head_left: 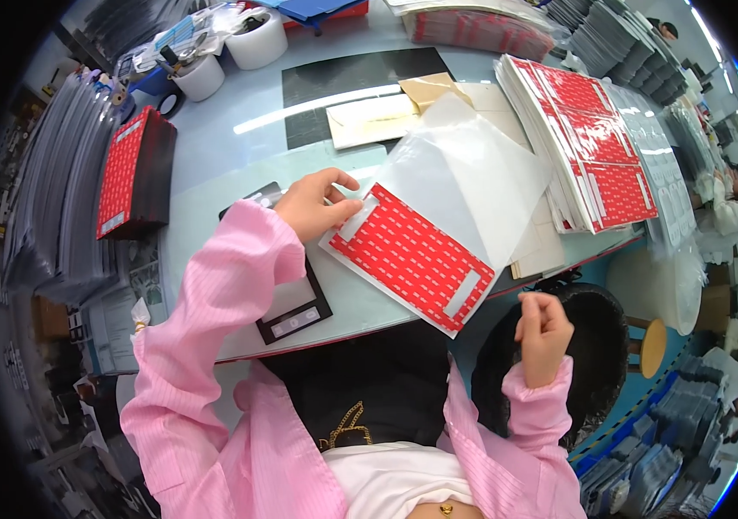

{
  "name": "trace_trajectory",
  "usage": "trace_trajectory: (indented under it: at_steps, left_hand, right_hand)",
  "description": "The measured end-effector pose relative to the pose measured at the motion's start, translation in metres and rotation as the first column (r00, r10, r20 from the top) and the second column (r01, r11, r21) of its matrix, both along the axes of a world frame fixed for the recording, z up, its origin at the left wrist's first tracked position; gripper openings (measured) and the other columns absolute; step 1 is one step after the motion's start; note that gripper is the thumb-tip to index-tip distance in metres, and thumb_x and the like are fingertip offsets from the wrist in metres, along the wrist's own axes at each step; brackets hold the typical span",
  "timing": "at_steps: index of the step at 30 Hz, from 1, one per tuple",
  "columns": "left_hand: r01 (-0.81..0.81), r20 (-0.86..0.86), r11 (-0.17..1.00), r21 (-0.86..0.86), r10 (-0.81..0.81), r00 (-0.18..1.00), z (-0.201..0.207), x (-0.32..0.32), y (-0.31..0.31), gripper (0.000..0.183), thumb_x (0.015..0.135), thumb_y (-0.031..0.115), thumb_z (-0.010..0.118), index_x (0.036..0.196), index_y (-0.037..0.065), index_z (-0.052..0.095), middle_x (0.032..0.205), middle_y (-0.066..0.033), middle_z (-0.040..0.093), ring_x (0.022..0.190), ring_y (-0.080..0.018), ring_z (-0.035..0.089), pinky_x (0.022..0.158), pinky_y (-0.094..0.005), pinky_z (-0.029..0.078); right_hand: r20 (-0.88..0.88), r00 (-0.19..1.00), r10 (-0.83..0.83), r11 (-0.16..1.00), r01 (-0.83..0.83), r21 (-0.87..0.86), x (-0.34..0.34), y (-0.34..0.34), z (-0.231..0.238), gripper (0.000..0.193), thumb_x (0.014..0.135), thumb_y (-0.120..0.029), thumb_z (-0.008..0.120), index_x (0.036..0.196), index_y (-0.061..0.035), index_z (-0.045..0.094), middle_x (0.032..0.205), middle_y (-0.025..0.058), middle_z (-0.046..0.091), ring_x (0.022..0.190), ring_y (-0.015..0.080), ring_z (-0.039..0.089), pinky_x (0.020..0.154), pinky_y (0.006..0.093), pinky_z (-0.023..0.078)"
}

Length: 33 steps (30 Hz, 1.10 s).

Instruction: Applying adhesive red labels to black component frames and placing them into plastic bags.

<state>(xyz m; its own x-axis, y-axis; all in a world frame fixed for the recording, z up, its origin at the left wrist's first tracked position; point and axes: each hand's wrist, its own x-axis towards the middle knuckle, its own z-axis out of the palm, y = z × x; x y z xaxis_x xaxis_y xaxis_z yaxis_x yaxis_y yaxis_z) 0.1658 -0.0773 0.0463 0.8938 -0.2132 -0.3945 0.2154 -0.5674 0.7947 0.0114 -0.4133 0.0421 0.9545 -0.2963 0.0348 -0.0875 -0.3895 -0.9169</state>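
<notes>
A red adhesive-backed sheet (pixel 412 259) with a pale border lies slanted on the table in front of me, its lower corner past the front edge. My left hand (pixel 321 205) is at the sheet's upper left corner, thumb and forefinger apart, the thumb close to a pale strip there. Over a black bin (pixel 598 346) to the right, my right hand (pixel 544 337) is closed with its fingers pressed together; anything between them is too small or hidden to make out. A black-framed panel (pixel 295 320) lies partly under my left forearm. Translucent sheets (pixel 472 173) lie behind the red sheet.
A stack of red-backed sheets (pixel 594 147) stands at the right, and a black block with a red face (pixel 135 177) at the left. Tall stacks of clear panels (pixel 62 190) line the left side. White cups (pixel 256 41) with tools and cream envelopes (pixel 373 119) are farther back. People work at far right.
</notes>
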Motion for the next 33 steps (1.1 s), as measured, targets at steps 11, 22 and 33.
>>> trace_trajectory:
  at_steps: [11,22,33]
  left_hand:
    - [-0.024,-0.013,1.000,0.012,0.024,1.000,0.004,-0.002,-0.001,0.038,0.095,0.022,0.066,0.127,0.003,0.058,0.097,-0.0079,0.068,0.081,-0.0104,0.063,0.077,-0.0253,0.051]
    - [-0.031,0.042,0.996,-0.079,0.034,0.999,-0.001,-0.010,0.001,0.037,0.093,0.021,0.068,0.123,0.002,0.059,0.091,-0.0059,0.069,0.078,-0.0102,0.064,0.069,-0.0257,0.050]
    - [-0.101,0.033,0.988,-0.117,0.105,0.994,0.009,-0.025,0.010,0.036,0.094,0.023,0.066,0.124,0.004,0.059,0.110,-0.0097,0.067,0.092,-0.0127,0.064,0.074,-0.0275,0.051]
  right_hand:
    - [0.181,0.847,0.501,0.809,-0.383,-0.446,0.098,0.030,0.037,0.014,0.096,-0.009,0.062,0.103,-0.0009,0.071,0.088,0.0081,0.069,0.076,0.0157,0.064,0.062,0.0254,0.047]
    - [0.034,0.692,0.721,0.647,-0.656,-0.388,0.192,0.117,-0.006,0.019,0.093,-0.015,0.066,0.106,-0.0021,0.073,0.100,0.0123,0.069,0.085,0.0227,0.064,0.078,0.0331,0.052]
    - [-0.038,0.684,0.728,0.667,-0.721,-0.188,0.193,0.121,-0.014,0.016,0.094,-0.015,0.066,0.094,-0.0003,0.071,0.093,0.0094,0.069,0.080,0.0187,0.063,0.075,0.0299,0.051]
